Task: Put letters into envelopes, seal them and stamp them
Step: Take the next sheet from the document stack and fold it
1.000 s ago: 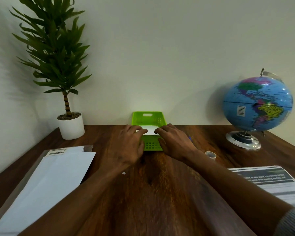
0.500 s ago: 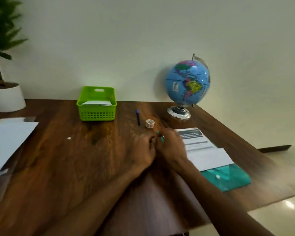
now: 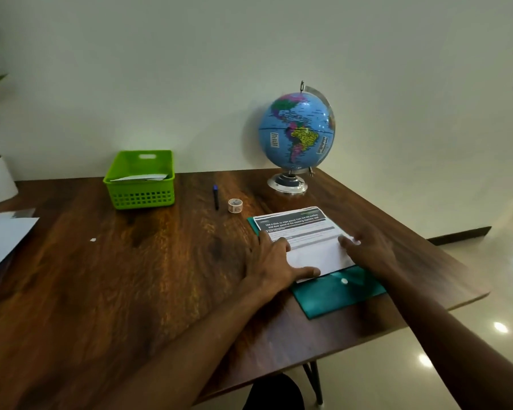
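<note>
Moved over from the green plastic basket to the printed white paper letter lying on a teal plastic folder near the wooden table's right edge. Left hand flat on its left side, right hand flat on the right, fingers straight, gripping nothing.

Two bare forearms extend into view from the lower edge, with no sleeves, watch, rings or bracelets visible on either. The left hand and right hand are ungloved. A dark rounded shape, indistinct, shows below the table edge.
</note>
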`<state>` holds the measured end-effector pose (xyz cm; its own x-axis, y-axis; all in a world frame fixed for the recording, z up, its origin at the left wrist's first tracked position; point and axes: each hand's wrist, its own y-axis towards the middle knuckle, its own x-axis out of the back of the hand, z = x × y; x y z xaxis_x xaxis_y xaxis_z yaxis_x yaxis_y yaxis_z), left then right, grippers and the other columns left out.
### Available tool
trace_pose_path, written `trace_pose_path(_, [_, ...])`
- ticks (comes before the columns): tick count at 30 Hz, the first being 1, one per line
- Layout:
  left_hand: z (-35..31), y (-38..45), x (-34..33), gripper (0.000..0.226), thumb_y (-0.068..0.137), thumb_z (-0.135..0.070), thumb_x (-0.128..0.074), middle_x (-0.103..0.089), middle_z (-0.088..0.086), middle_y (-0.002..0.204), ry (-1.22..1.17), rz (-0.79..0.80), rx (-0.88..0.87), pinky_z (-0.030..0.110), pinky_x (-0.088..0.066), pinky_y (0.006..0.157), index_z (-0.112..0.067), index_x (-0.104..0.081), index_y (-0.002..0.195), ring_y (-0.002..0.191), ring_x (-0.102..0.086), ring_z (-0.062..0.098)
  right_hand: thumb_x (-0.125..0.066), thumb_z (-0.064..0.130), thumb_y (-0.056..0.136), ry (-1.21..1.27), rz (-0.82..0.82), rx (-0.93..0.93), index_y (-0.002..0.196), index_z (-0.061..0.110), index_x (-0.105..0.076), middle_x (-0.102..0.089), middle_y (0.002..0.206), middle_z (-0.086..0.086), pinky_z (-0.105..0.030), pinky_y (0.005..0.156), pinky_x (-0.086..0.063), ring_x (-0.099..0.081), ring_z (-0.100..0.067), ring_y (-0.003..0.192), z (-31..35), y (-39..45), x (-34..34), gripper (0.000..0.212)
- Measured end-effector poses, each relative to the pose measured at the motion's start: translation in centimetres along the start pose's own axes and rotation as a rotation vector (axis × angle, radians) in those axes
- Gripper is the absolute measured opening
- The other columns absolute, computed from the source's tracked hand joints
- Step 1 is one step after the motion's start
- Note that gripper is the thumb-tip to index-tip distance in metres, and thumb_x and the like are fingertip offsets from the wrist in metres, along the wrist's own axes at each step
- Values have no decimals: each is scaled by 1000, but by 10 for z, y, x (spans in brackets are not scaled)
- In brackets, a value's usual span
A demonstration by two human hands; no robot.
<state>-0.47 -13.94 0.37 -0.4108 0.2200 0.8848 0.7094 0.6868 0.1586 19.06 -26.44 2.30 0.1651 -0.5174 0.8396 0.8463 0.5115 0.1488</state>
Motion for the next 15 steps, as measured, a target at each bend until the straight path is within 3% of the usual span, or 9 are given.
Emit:
trace_pose_path(4, [-5, 0, 0, 78, 70, -74, -72, -44, 4, 137, -81, -56, -52, 32, -40, 101, -29, -54, 131, 124, -40, 21, -52, 50, 103, 74, 13, -15, 98, 6, -67, -70, 107, -21, -46, 88, -52, -65, -40, 102, 6, 5, 4, 47])
trace_pose_path(9, [-5, -9, 19, 31, 79, -37, -82, -59, -3, 113, -108, -302, -333, 30, -49, 91, -27, -64, 101, 108, -48, 15, -23, 58, 108, 104, -205, 1, 100, 2, -72, -72, 106, -24, -50, 97, -51, -65, -41, 100, 21, -3, 20, 75])
trace_pose_path(11, [2, -19, 27, 24, 78, -26, -83, -62, -6, 110, -74, -308, -403, 33, -51, 90, -31, -64, 92, 105, -50, 13, -14, 67, 104, 102, -106, -49, 94, 3, -72, -72, 96, -22, -49, 91, -54, -67, -37, 89, 20, -6, 26, 87])
trace_pose_path(13, [12, -29, 28, 19, 80, -25, -80, -67, -9, 108, -13, -302, -469, 30, -47, 91, -33, -69, 93, 103, -53, 12, -19, 64, 106, 58, 52, -71, 94, 5, -73, -68, 79, -15, -39, 73, -56, -64, -29, 71, 17, -5, 30, 80])
trace_pose_path(15, [21, -38, 28, 12, 86, -30, -75, -71, -9, 107, 19, -289, -531, 27, -38, 87, -30, -76, 98, 102, -55, 13, -42, 59, 104, 12, 106, -82, 104, 9, -70, -62, 77, -8, -30, 56, -47, -60, -22, 67, 15, -1, 31, 56])
